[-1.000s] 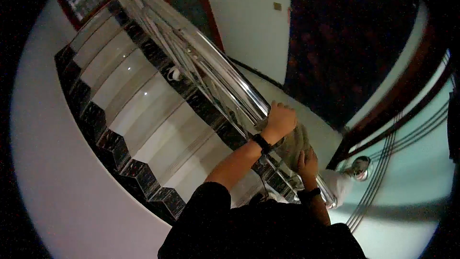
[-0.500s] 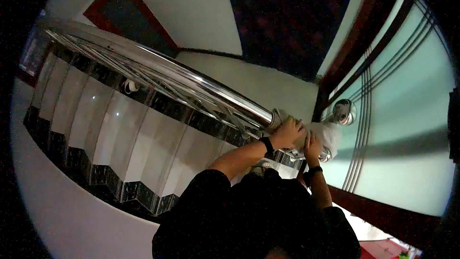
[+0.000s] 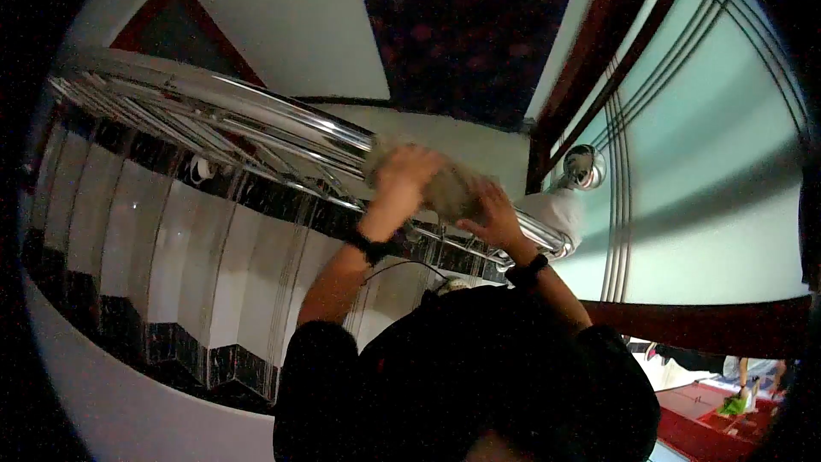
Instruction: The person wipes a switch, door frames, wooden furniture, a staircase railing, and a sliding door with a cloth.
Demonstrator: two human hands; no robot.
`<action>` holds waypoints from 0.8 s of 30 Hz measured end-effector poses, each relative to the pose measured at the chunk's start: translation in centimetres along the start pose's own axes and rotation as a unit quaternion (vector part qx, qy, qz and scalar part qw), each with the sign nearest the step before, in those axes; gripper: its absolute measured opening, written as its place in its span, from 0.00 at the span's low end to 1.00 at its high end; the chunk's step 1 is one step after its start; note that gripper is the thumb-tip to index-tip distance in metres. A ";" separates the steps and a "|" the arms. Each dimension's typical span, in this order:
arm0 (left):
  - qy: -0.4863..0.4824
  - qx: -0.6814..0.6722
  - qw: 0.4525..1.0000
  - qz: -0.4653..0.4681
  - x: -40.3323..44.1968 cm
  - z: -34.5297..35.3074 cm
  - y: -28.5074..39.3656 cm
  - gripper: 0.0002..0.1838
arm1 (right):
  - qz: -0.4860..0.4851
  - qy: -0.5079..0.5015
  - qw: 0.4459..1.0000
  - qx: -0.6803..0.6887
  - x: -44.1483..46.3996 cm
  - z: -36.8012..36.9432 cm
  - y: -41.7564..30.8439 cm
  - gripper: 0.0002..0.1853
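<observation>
A greyish-beige cloth (image 3: pixel 451 192) is draped over the thick, shiny metal handrail (image 3: pixel 329 126) of a staircase. My left hand (image 3: pixel 409 175), slightly blurred, curls over the cloth's upper-left end and presses it round the rail. At the other end of the same cloth, my right hand (image 3: pixel 498 216) grips it, thumb toward me and fingers over the top. The cloth hides the rail surface beneath it. Dark bands circle both wrists.
Beyond my right hand, something white (image 3: pixel 560 212) covers the rail's lower end, near a round metal ball (image 3: pixel 584 166). White steps (image 3: pixel 188 239) with black edging run along the left. A frosted glass panel (image 3: pixel 710 180) stands right. Red furniture (image 3: pixel 688 406) shows at lower right.
Both hands and the cloth have slid left along the handrail, away from the white covering. Bare rail now shows between my right hand and that covering. The view has shifted too.
</observation>
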State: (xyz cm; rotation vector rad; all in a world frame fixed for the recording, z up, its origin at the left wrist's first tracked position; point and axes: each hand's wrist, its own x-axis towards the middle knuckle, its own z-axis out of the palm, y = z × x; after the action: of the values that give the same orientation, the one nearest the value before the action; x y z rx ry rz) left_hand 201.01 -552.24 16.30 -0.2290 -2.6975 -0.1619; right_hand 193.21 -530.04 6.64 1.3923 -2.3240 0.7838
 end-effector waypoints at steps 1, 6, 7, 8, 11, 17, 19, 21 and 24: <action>0.015 0.013 1.000 -0.006 -0.6 -1.6 -1.8 0.27 | 0.007 -0.001 1.000 -0.003 1.4 -1.0 -1.3 0.42; 0.034 0.109 0.993 -0.027 -1.8 -6.7 -4.4 0.29 | -0.065 -0.085 0.993 0.047 7.0 -1.3 -4.2 0.50; 0.051 0.126 0.990 -0.033 -2.0 -6.7 -4.3 0.29 | -0.058 -0.084 0.994 0.048 7.6 -0.7 -4.5 0.50; 0.045 0.123 0.991 -0.027 -1.9 -6.5 -4.1 0.29 | -0.045 -0.065 0.996 0.037 8.0 -0.1 -4.9 0.51; 0.055 0.150 0.986 -0.036 -1.0 -5.7 -3.5 0.30 | 0.004 -0.049 0.998 0.040 8.3 1.0 -4.8 0.52; -0.004 0.325 0.945 -0.040 -0.2 -2.0 -1.9 0.26 | 0.075 -0.061 0.993 0.074 7.2 2.3 -3.8 0.52; -0.025 0.396 0.917 -0.025 0.2 -1.4 -0.9 0.23 | 0.102 -0.061 0.991 0.064 6.5 2.1 -3.7 0.50; -0.041 0.416 0.908 -0.003 0.8 -1.2 0.0 0.22 | 0.094 -0.047 0.992 0.076 5.9 1.8 -3.3 0.49; -0.062 0.394 0.916 0.042 1.6 0.3 -0.1 0.19 | 0.090 -0.013 0.995 0.044 4.3 2.6 -2.1 0.53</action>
State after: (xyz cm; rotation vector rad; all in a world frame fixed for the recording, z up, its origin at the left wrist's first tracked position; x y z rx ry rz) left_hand 199.49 -552.13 16.72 -0.1023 -2.6227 0.9774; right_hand 192.99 -535.45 7.45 1.2465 -2.4883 0.9361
